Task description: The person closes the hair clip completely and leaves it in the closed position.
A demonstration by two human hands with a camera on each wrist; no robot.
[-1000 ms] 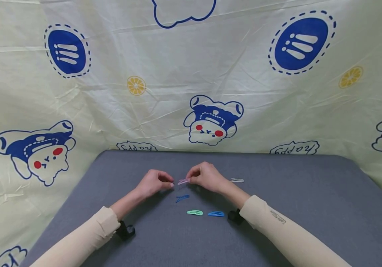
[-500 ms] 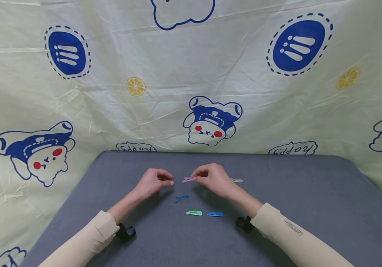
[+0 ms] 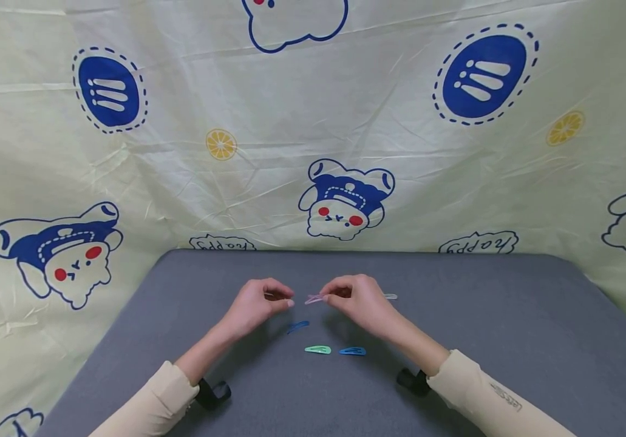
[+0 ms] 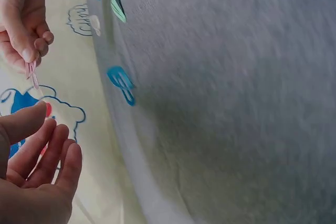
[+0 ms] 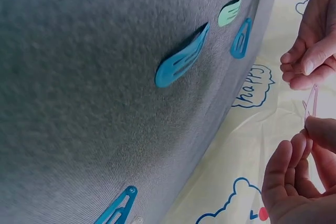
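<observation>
While right hand (image 3: 359, 300) pinches pink hair clip (image 3: 313, 299) by right end, long axis runs roughly left-right, free end toward left hand (image 3: 258, 302). Left hand relaxed, holding nothing, apart from clip. Clip raised above table (image 3: 302, 403), between hands; right hand nearer.

Site: screened-off tabletop work spot; kind of room beyond cannot be told. Cartoon-printed cream sheet (image 3: 274, 103) hangs from 9 through 12 to 3 o'clock. Grey fabric-topped desk (image 3: 487, 321) at 6 o'clock.
</observation>
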